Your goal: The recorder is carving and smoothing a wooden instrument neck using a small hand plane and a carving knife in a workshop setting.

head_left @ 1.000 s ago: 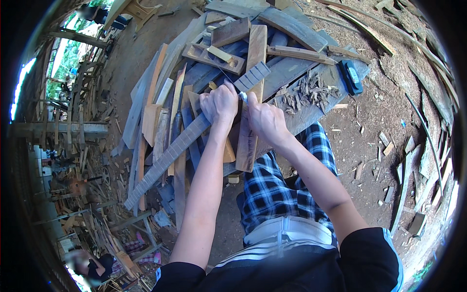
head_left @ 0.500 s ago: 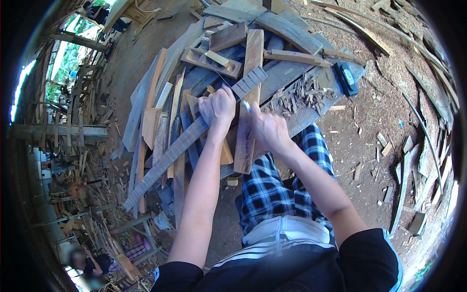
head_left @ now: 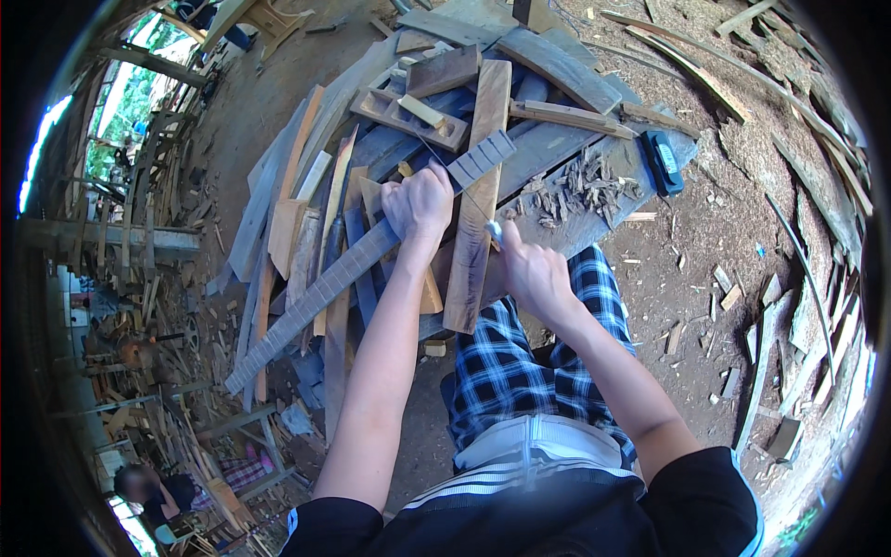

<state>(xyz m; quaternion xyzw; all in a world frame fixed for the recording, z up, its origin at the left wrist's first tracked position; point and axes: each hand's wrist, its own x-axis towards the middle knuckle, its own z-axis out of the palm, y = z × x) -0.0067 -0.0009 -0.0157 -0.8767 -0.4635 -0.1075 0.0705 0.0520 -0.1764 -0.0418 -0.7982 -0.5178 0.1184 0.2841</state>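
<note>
My left hand is closed over a long grey-brown fretboard strip with crosswise slots, which lies diagonally over a brown plank. My right hand is closed on a thin-bladed tool with a whitish handle, its blade slanting up-left toward the strip beside my left hand; the tool's exact kind is hard to make out. Behind them rests a wooden block with hollows, a pale small stick on it.
Stacked boards surround my hands. Wood chips and a dark blue-black object sit at the right. Long offcuts litter the ground. A person is at lower left among lumber, beside a wooden beam.
My right hand has moved down and to the right with the tool, away from the strip, exposing more of the thin blade. My left hand stays on the strip.
</note>
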